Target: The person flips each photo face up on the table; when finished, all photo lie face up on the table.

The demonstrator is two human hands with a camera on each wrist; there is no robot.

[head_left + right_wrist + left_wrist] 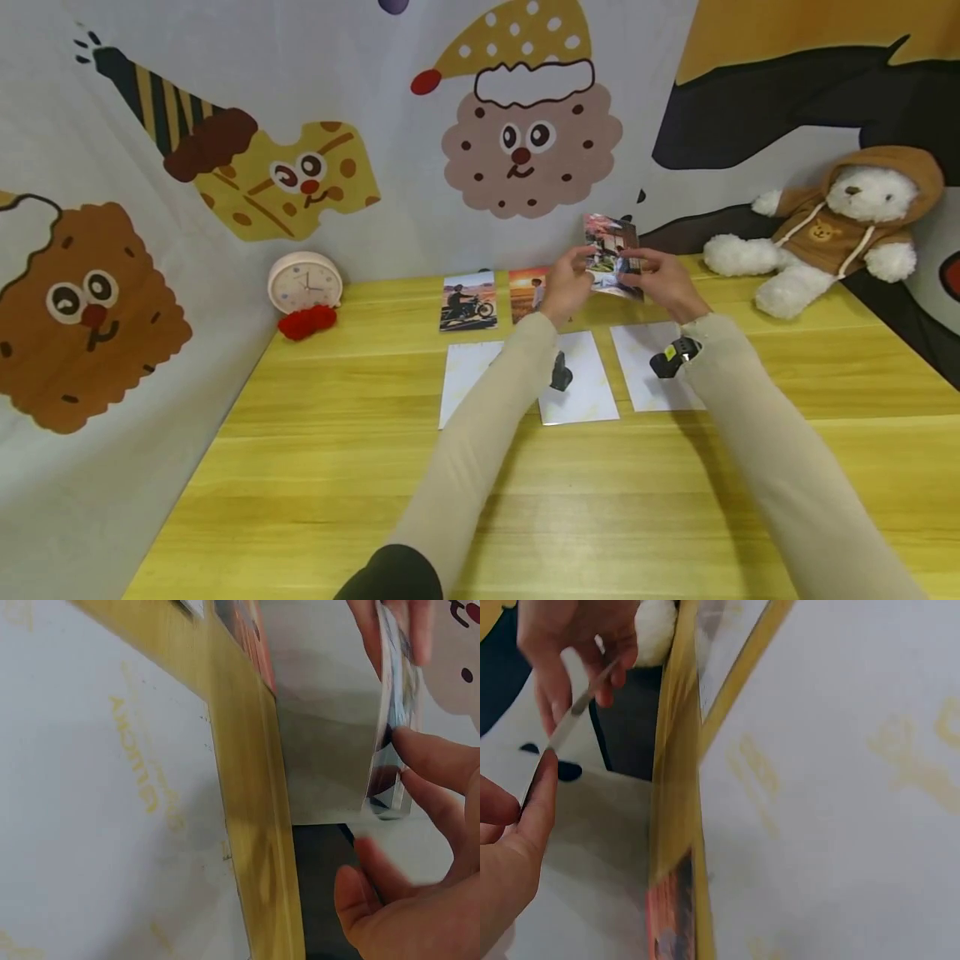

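Note:
Both hands hold up a glossy photo print [606, 229] near the back edge of the table, tilted upright. My left hand [567, 285] pinches its left side between thumb and fingers. At the photo's right side, my right hand [667, 285] grips the edge; in the right wrist view, its lower fingers [371, 874] are blurred and off the print. A photo of a motorcycle rider [468, 304] lies to the left, and an orange sunset photo [522, 287] is partly hidden behind my left hand.
Three white sheets with faint yellow lettering, left [467, 371], middle [588, 400] and right [637, 354], lie in a row in front of the photos. A pink clock [303, 283] with a red fluffy base stands at left. A white teddy bear [828, 225] sits at right.

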